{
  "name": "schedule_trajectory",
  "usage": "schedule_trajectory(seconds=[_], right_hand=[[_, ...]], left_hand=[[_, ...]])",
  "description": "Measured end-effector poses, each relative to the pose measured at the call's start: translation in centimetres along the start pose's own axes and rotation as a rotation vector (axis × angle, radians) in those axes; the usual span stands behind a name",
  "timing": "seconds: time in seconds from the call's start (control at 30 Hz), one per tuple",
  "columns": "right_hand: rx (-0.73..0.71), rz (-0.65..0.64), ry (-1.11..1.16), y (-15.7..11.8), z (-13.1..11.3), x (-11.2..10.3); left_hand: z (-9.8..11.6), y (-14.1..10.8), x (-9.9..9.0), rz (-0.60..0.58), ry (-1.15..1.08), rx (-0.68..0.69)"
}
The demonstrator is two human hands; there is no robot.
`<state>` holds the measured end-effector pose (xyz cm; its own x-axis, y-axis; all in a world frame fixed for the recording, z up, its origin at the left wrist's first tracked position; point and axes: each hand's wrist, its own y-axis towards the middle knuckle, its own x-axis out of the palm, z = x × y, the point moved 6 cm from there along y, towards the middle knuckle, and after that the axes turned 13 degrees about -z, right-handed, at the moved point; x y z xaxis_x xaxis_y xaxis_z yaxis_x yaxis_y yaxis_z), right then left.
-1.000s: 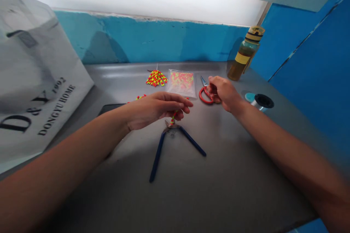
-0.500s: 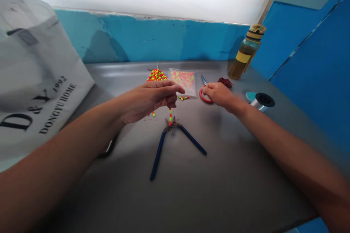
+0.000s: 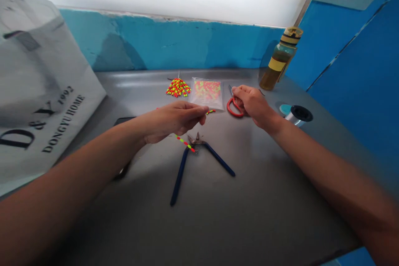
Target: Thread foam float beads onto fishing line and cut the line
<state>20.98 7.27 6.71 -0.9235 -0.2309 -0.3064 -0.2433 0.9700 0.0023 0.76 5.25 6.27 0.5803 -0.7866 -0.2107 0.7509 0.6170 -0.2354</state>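
My left hand (image 3: 182,119) is closed in a pinch above the table. A short string of red and yellow-green beads (image 3: 185,143) hangs slanting beneath it; its upper end is hidden by the hand. Open blue-handled pliers (image 3: 198,142) lie below, with the string's lower end across their jaw area. My right hand (image 3: 253,102) has its fingers pinched together beside the red-handled scissors (image 3: 234,108), partly covering them. Whatever sits between those fingertips is too small to make out. Behind my left hand lie a few loose beads (image 3: 212,111) and a clear bag of beads (image 3: 207,91).
A beaded bundle (image 3: 178,87) lies at the back. To the right stand a bottle (image 3: 277,62) and a spool of clear line (image 3: 299,115) near a teal disc (image 3: 285,109). A large white bag (image 3: 46,91) fills the left side, and a dark flat object (image 3: 124,120) lies under my left forearm.
My left fingers have drawn into a tighter pinch, lower down. The bead string has swung from upright to slanting. My right hand has shifted slightly up and right, covering the dark red bundle.
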Motion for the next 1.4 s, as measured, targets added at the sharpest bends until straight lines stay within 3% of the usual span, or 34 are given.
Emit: schedule_trajectory(seconds=[0.1,0.27,0.33,0.43,0.53,0.67,0.73,0.83,0.9,1.1,1.4], right_hand=[[0.059,0.118,-0.097,0.2,0.8,-1.1],[0.147,0.203,-0.366,0.5,1.3,-2.2],[0.183,0.159,-0.511,0.6,1.2,-2.0],[0.246,-0.035,-0.627,0.6,1.6,-0.8],[0.15,-0.119,-0.69,0.2,0.6,0.5],[-0.195,-0.027,-0.565,-1.2,-2.5,1.6],[-0.292,-0.086,-0.426,-1.8,-3.4,2.5],[-0.268,-0.293,-0.337,-2.2,-3.4,4.2],[-0.239,-0.367,-0.369,-2.3,-3.2,4.8],[-0.223,-0.236,-0.316,-1.7,-2.7,3.5],[-0.103,-0.26,-0.29,-1.4,-1.9,3.8]], left_hand=[[0.7,-0.2,-0.3,0.01,-0.096,0.021],[0.7,-0.2,-2.1,0.218,-0.163,0.079],[0.5,-0.2,-2.3,0.258,-0.121,0.095],[0.5,-0.2,-1.8,0.269,-0.024,0.088],[1.1,-0.3,-1.1,0.264,0.056,0.084],[1.6,-0.4,-0.5,0.222,0.137,0.097],[1.4,-0.3,-0.2,0.172,0.169,0.088],[0.8,-0.1,0.1,0.119,0.193,0.057],[0.6,-0.1,0.0,0.123,0.181,0.033],[0.8,-0.4,-0.1,0.179,0.026,-0.026],[0.6,0.1,0.4,0.207,-0.168,0.102]])
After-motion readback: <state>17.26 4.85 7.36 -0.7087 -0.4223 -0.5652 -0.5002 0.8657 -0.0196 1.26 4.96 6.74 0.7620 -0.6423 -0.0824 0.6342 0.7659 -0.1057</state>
